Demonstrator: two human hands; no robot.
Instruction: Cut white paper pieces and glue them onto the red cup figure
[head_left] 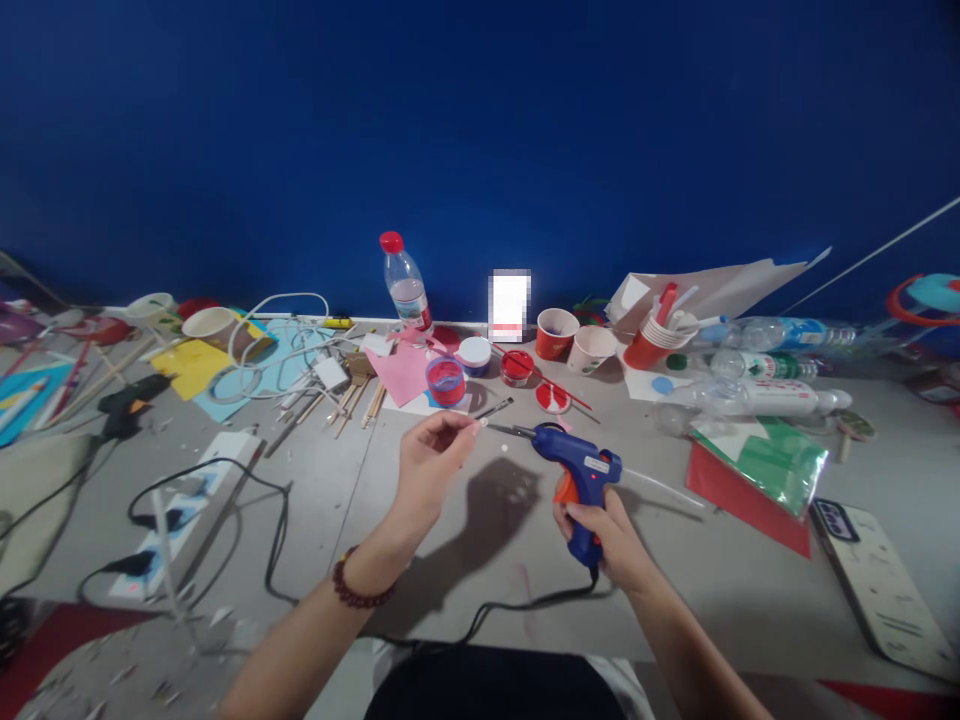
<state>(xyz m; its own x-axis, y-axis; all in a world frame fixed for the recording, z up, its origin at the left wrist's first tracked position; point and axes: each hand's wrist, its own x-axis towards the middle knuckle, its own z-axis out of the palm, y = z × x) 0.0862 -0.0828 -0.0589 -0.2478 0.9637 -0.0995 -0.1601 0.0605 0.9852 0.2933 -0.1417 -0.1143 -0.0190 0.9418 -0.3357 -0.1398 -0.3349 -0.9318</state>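
Note:
My right hand (600,525) is wrapped round the handle of a blue glue gun (574,450) with an orange trigger, a small red light lit on its side. A clear glue stick (667,487) sticks out of its back, and a black cord leaves the bottom of the handle. The gun's thin dark nozzle points left, at the fingertips of my left hand (439,450). Those fingers are pinched together above the table. A tiny whitish bit shows at their tips, too small to name. A beaded bracelet is on my left wrist.
Paint pots (445,380), paper cups (556,335) and a bottle with a red cap (407,290) stand along the back. On the left lie a power strip (187,515) and loose cords. Plastic bottles (772,397), coloured sheets (750,490) and a phone (881,585) are on the right.

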